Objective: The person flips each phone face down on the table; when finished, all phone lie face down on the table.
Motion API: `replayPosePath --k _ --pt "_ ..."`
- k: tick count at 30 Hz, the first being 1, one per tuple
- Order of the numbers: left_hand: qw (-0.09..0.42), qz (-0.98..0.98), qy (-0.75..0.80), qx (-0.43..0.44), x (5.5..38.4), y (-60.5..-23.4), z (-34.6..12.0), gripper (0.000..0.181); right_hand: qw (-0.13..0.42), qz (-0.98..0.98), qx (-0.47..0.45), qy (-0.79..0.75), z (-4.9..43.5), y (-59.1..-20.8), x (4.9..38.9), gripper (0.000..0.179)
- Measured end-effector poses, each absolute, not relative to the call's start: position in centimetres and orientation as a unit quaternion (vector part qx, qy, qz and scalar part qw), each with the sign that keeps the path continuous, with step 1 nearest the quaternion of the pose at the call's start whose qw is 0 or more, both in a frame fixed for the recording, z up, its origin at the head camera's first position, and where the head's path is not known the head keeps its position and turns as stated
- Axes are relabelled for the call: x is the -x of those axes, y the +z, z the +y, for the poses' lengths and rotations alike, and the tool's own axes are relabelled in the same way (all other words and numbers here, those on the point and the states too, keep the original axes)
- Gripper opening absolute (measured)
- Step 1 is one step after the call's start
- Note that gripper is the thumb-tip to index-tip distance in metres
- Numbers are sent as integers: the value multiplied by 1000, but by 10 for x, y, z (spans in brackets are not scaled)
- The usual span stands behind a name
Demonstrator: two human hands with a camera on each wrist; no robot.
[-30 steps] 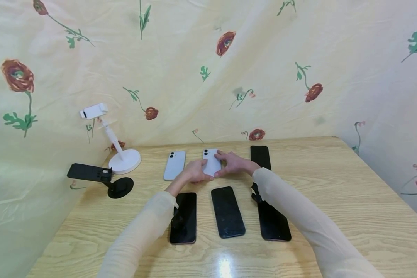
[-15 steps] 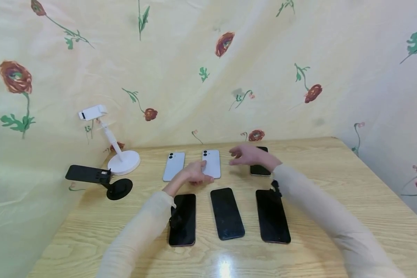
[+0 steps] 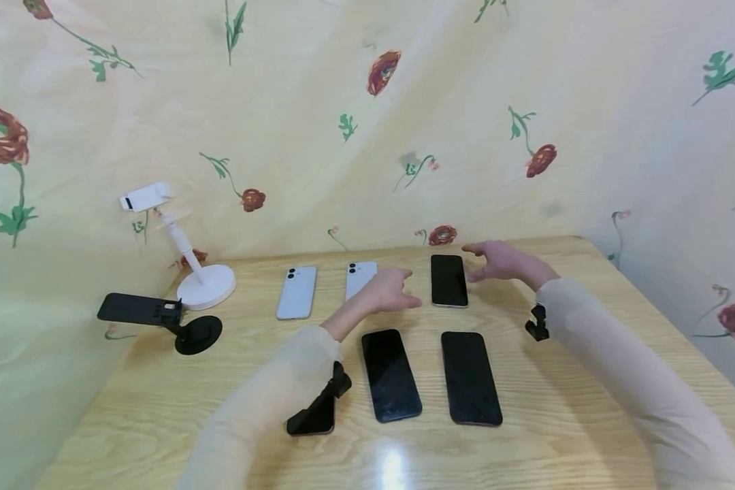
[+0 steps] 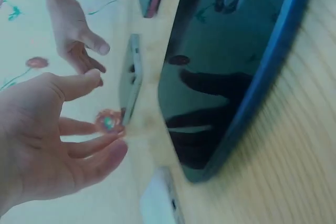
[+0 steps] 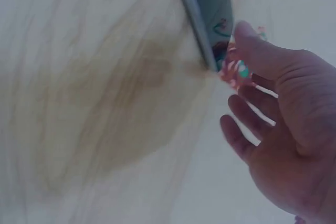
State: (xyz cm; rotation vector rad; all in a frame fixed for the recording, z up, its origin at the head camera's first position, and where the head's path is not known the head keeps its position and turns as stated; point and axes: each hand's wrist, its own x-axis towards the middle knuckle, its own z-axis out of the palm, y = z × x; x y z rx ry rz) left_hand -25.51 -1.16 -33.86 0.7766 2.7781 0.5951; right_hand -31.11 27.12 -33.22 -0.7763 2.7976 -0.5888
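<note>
At the back right of the table, a black-screened phone (image 3: 449, 281) lies face up between my two hands. My right hand (image 3: 503, 261) hovers just right of it, thumb and fingers spread apart and holding nothing. To its left, my left hand (image 3: 387, 291) is in the air, partly covering a white phone (image 3: 359, 274) that lies back up. In the left wrist view the left hand (image 4: 63, 140) has loosely spread fingers with nothing between them. The right wrist view shows the right hand (image 5: 294, 114) near the phone's edge (image 5: 197, 22), apart from it.
Another white phone (image 3: 297, 292) lies at the back left. Nearer me are dark phones: one in the middle (image 3: 391, 376), one at right (image 3: 471, 378), and one (image 3: 312, 416) mostly under my left sleeve. A white phone stand (image 3: 205, 286) and a black stand (image 3: 199, 335) are at left.
My right hand has left the middle white phone and moved right, past the back dark phone. My left hand has also let go of that white phone and shifted right.
</note>
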Motion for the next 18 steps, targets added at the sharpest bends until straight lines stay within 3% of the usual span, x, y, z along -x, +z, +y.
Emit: replayPosePath --k 4,8,18 --pt "102 941 156 -284 266 -349 8 80 141 941 240 -192 279 -339 312 94" --pt "105 947 124 -276 273 -357 26 87 165 942 213 -199 284 -346 313 107" --pt "118 952 127 -252 277 -369 58 101 193 937 236 -173 284 -358 320 111"
